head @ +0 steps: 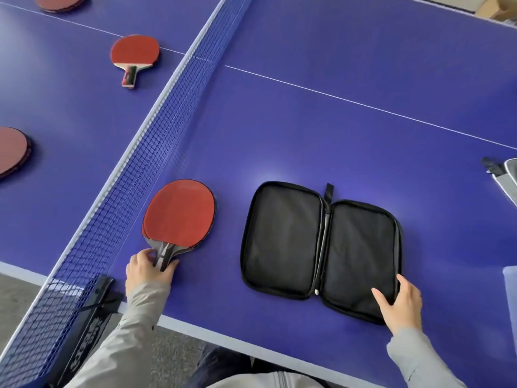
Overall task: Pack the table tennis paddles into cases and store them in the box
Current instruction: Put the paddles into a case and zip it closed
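Two hands work: left hand pinches the paddle handle; case lies open rightward, right hand spread flat on it.

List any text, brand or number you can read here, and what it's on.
Net clamp: white lettering, too blurred and skewed to read.
Paddles, open case, table: no text visible.
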Available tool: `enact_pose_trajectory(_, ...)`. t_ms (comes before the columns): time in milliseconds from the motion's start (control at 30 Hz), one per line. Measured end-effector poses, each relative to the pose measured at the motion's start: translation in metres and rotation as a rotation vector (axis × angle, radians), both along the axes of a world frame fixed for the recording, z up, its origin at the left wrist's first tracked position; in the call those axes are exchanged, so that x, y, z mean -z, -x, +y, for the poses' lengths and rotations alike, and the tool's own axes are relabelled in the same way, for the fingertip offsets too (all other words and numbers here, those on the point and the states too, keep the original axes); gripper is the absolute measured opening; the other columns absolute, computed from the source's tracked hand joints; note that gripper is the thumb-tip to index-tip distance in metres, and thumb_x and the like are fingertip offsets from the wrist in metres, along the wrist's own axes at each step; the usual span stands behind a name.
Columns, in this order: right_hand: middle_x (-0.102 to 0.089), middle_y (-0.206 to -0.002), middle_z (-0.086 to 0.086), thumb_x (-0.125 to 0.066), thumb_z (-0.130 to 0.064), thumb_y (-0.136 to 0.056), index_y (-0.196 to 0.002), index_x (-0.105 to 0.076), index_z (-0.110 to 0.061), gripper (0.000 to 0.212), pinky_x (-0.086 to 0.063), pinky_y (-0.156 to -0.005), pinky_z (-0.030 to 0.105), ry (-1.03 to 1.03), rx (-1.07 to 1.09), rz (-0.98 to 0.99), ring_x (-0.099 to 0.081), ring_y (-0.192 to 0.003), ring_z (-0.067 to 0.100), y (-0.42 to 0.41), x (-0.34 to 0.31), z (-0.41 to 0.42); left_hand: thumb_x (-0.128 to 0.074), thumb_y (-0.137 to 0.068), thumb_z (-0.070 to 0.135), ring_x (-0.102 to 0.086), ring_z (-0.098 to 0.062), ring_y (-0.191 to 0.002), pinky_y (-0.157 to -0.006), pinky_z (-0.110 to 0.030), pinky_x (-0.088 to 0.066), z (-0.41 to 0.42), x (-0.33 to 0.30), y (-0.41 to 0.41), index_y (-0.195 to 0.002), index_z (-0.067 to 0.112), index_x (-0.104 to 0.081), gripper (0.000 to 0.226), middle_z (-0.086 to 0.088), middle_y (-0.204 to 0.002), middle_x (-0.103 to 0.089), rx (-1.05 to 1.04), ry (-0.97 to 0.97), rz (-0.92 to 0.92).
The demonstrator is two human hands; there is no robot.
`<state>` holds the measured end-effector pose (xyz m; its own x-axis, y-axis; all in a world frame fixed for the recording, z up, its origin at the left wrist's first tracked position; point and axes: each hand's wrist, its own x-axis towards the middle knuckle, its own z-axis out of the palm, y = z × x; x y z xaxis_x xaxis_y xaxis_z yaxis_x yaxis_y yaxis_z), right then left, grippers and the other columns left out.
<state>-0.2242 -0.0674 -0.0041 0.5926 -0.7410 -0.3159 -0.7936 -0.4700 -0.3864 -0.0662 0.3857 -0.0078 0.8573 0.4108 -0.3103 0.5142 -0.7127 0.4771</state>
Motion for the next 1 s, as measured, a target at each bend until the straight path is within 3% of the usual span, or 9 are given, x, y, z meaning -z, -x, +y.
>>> enact_pose_trajectory(200, -0.037, -0.141, 0.020, -0.068, -0.024, -0.084, -0.141, -0.034, -0.004, 0.069, -0.033, -0.104, 0.051, 0.027, -0.013, 0.049, -0.027, -0.132, 0.036, 0.000, 0.002, 0.003, -0.075, -0.071, 0.017, -0.052, -0.040, -0.102, -0.091, -0.045, -0.042, 0.005, 0.004, -0.005, -0.102, 0.000, -0.060, 0.038, -0.022, -0.101, -0.059, 0.009, -0.003, 0.024)
enact_pose_trajectory(533, -0.036, -0.144, 0.015, -0.066, -0.028, -0.085, -0.142, -0.032, -0.007, 0.069, -0.036, -0.102, 0.049, 0.052, -0.041, 0.096, -0.029, -0.132, 0.033, 0.001, -0.001, 0.003, -0.077, -0.074, 0.024, -0.060, -0.039, -0.088, -0.081, -0.045, -0.048, 0.005, -0.001, -0.001, -0.093, 0.008, -0.063, 0.029, -0.017, -0.090, -0.066, -0.021, 0.041, 0.007)
enact_pose_trajectory(767, -0.037, -0.144, 0.014, -0.065, -0.031, -0.085, -0.142, -0.032, -0.009, 0.070, -0.039, -0.101, 0.049, 0.058, -0.061, 0.094, -0.030, -0.131, 0.032, 0.005, 0.002, 0.001, -0.076, -0.073, 0.030, -0.061, -0.037, -0.083, -0.077, -0.041, -0.048, -0.029, -0.017, 0.007, -0.088, 0.012, -0.065, 0.025, -0.013, -0.083, -0.067, -0.027, 0.077, -0.060)
enact_pose_trajectory(1000, -0.036, -0.144, 0.013, -0.065, -0.030, -0.086, -0.142, -0.032, -0.009, 0.069, -0.040, -0.100, 0.048, 0.048, -0.087, 0.062, -0.031, -0.132, 0.031, 0.012, 0.004, 0.000, -0.076, -0.072, 0.030, -0.060, -0.029, -0.087, -0.081, -0.039, -0.048, -0.105, -0.040, 0.012, -0.089, 0.017, -0.062, 0.026, -0.006, -0.090, -0.066, -0.029, 0.214, -0.116)
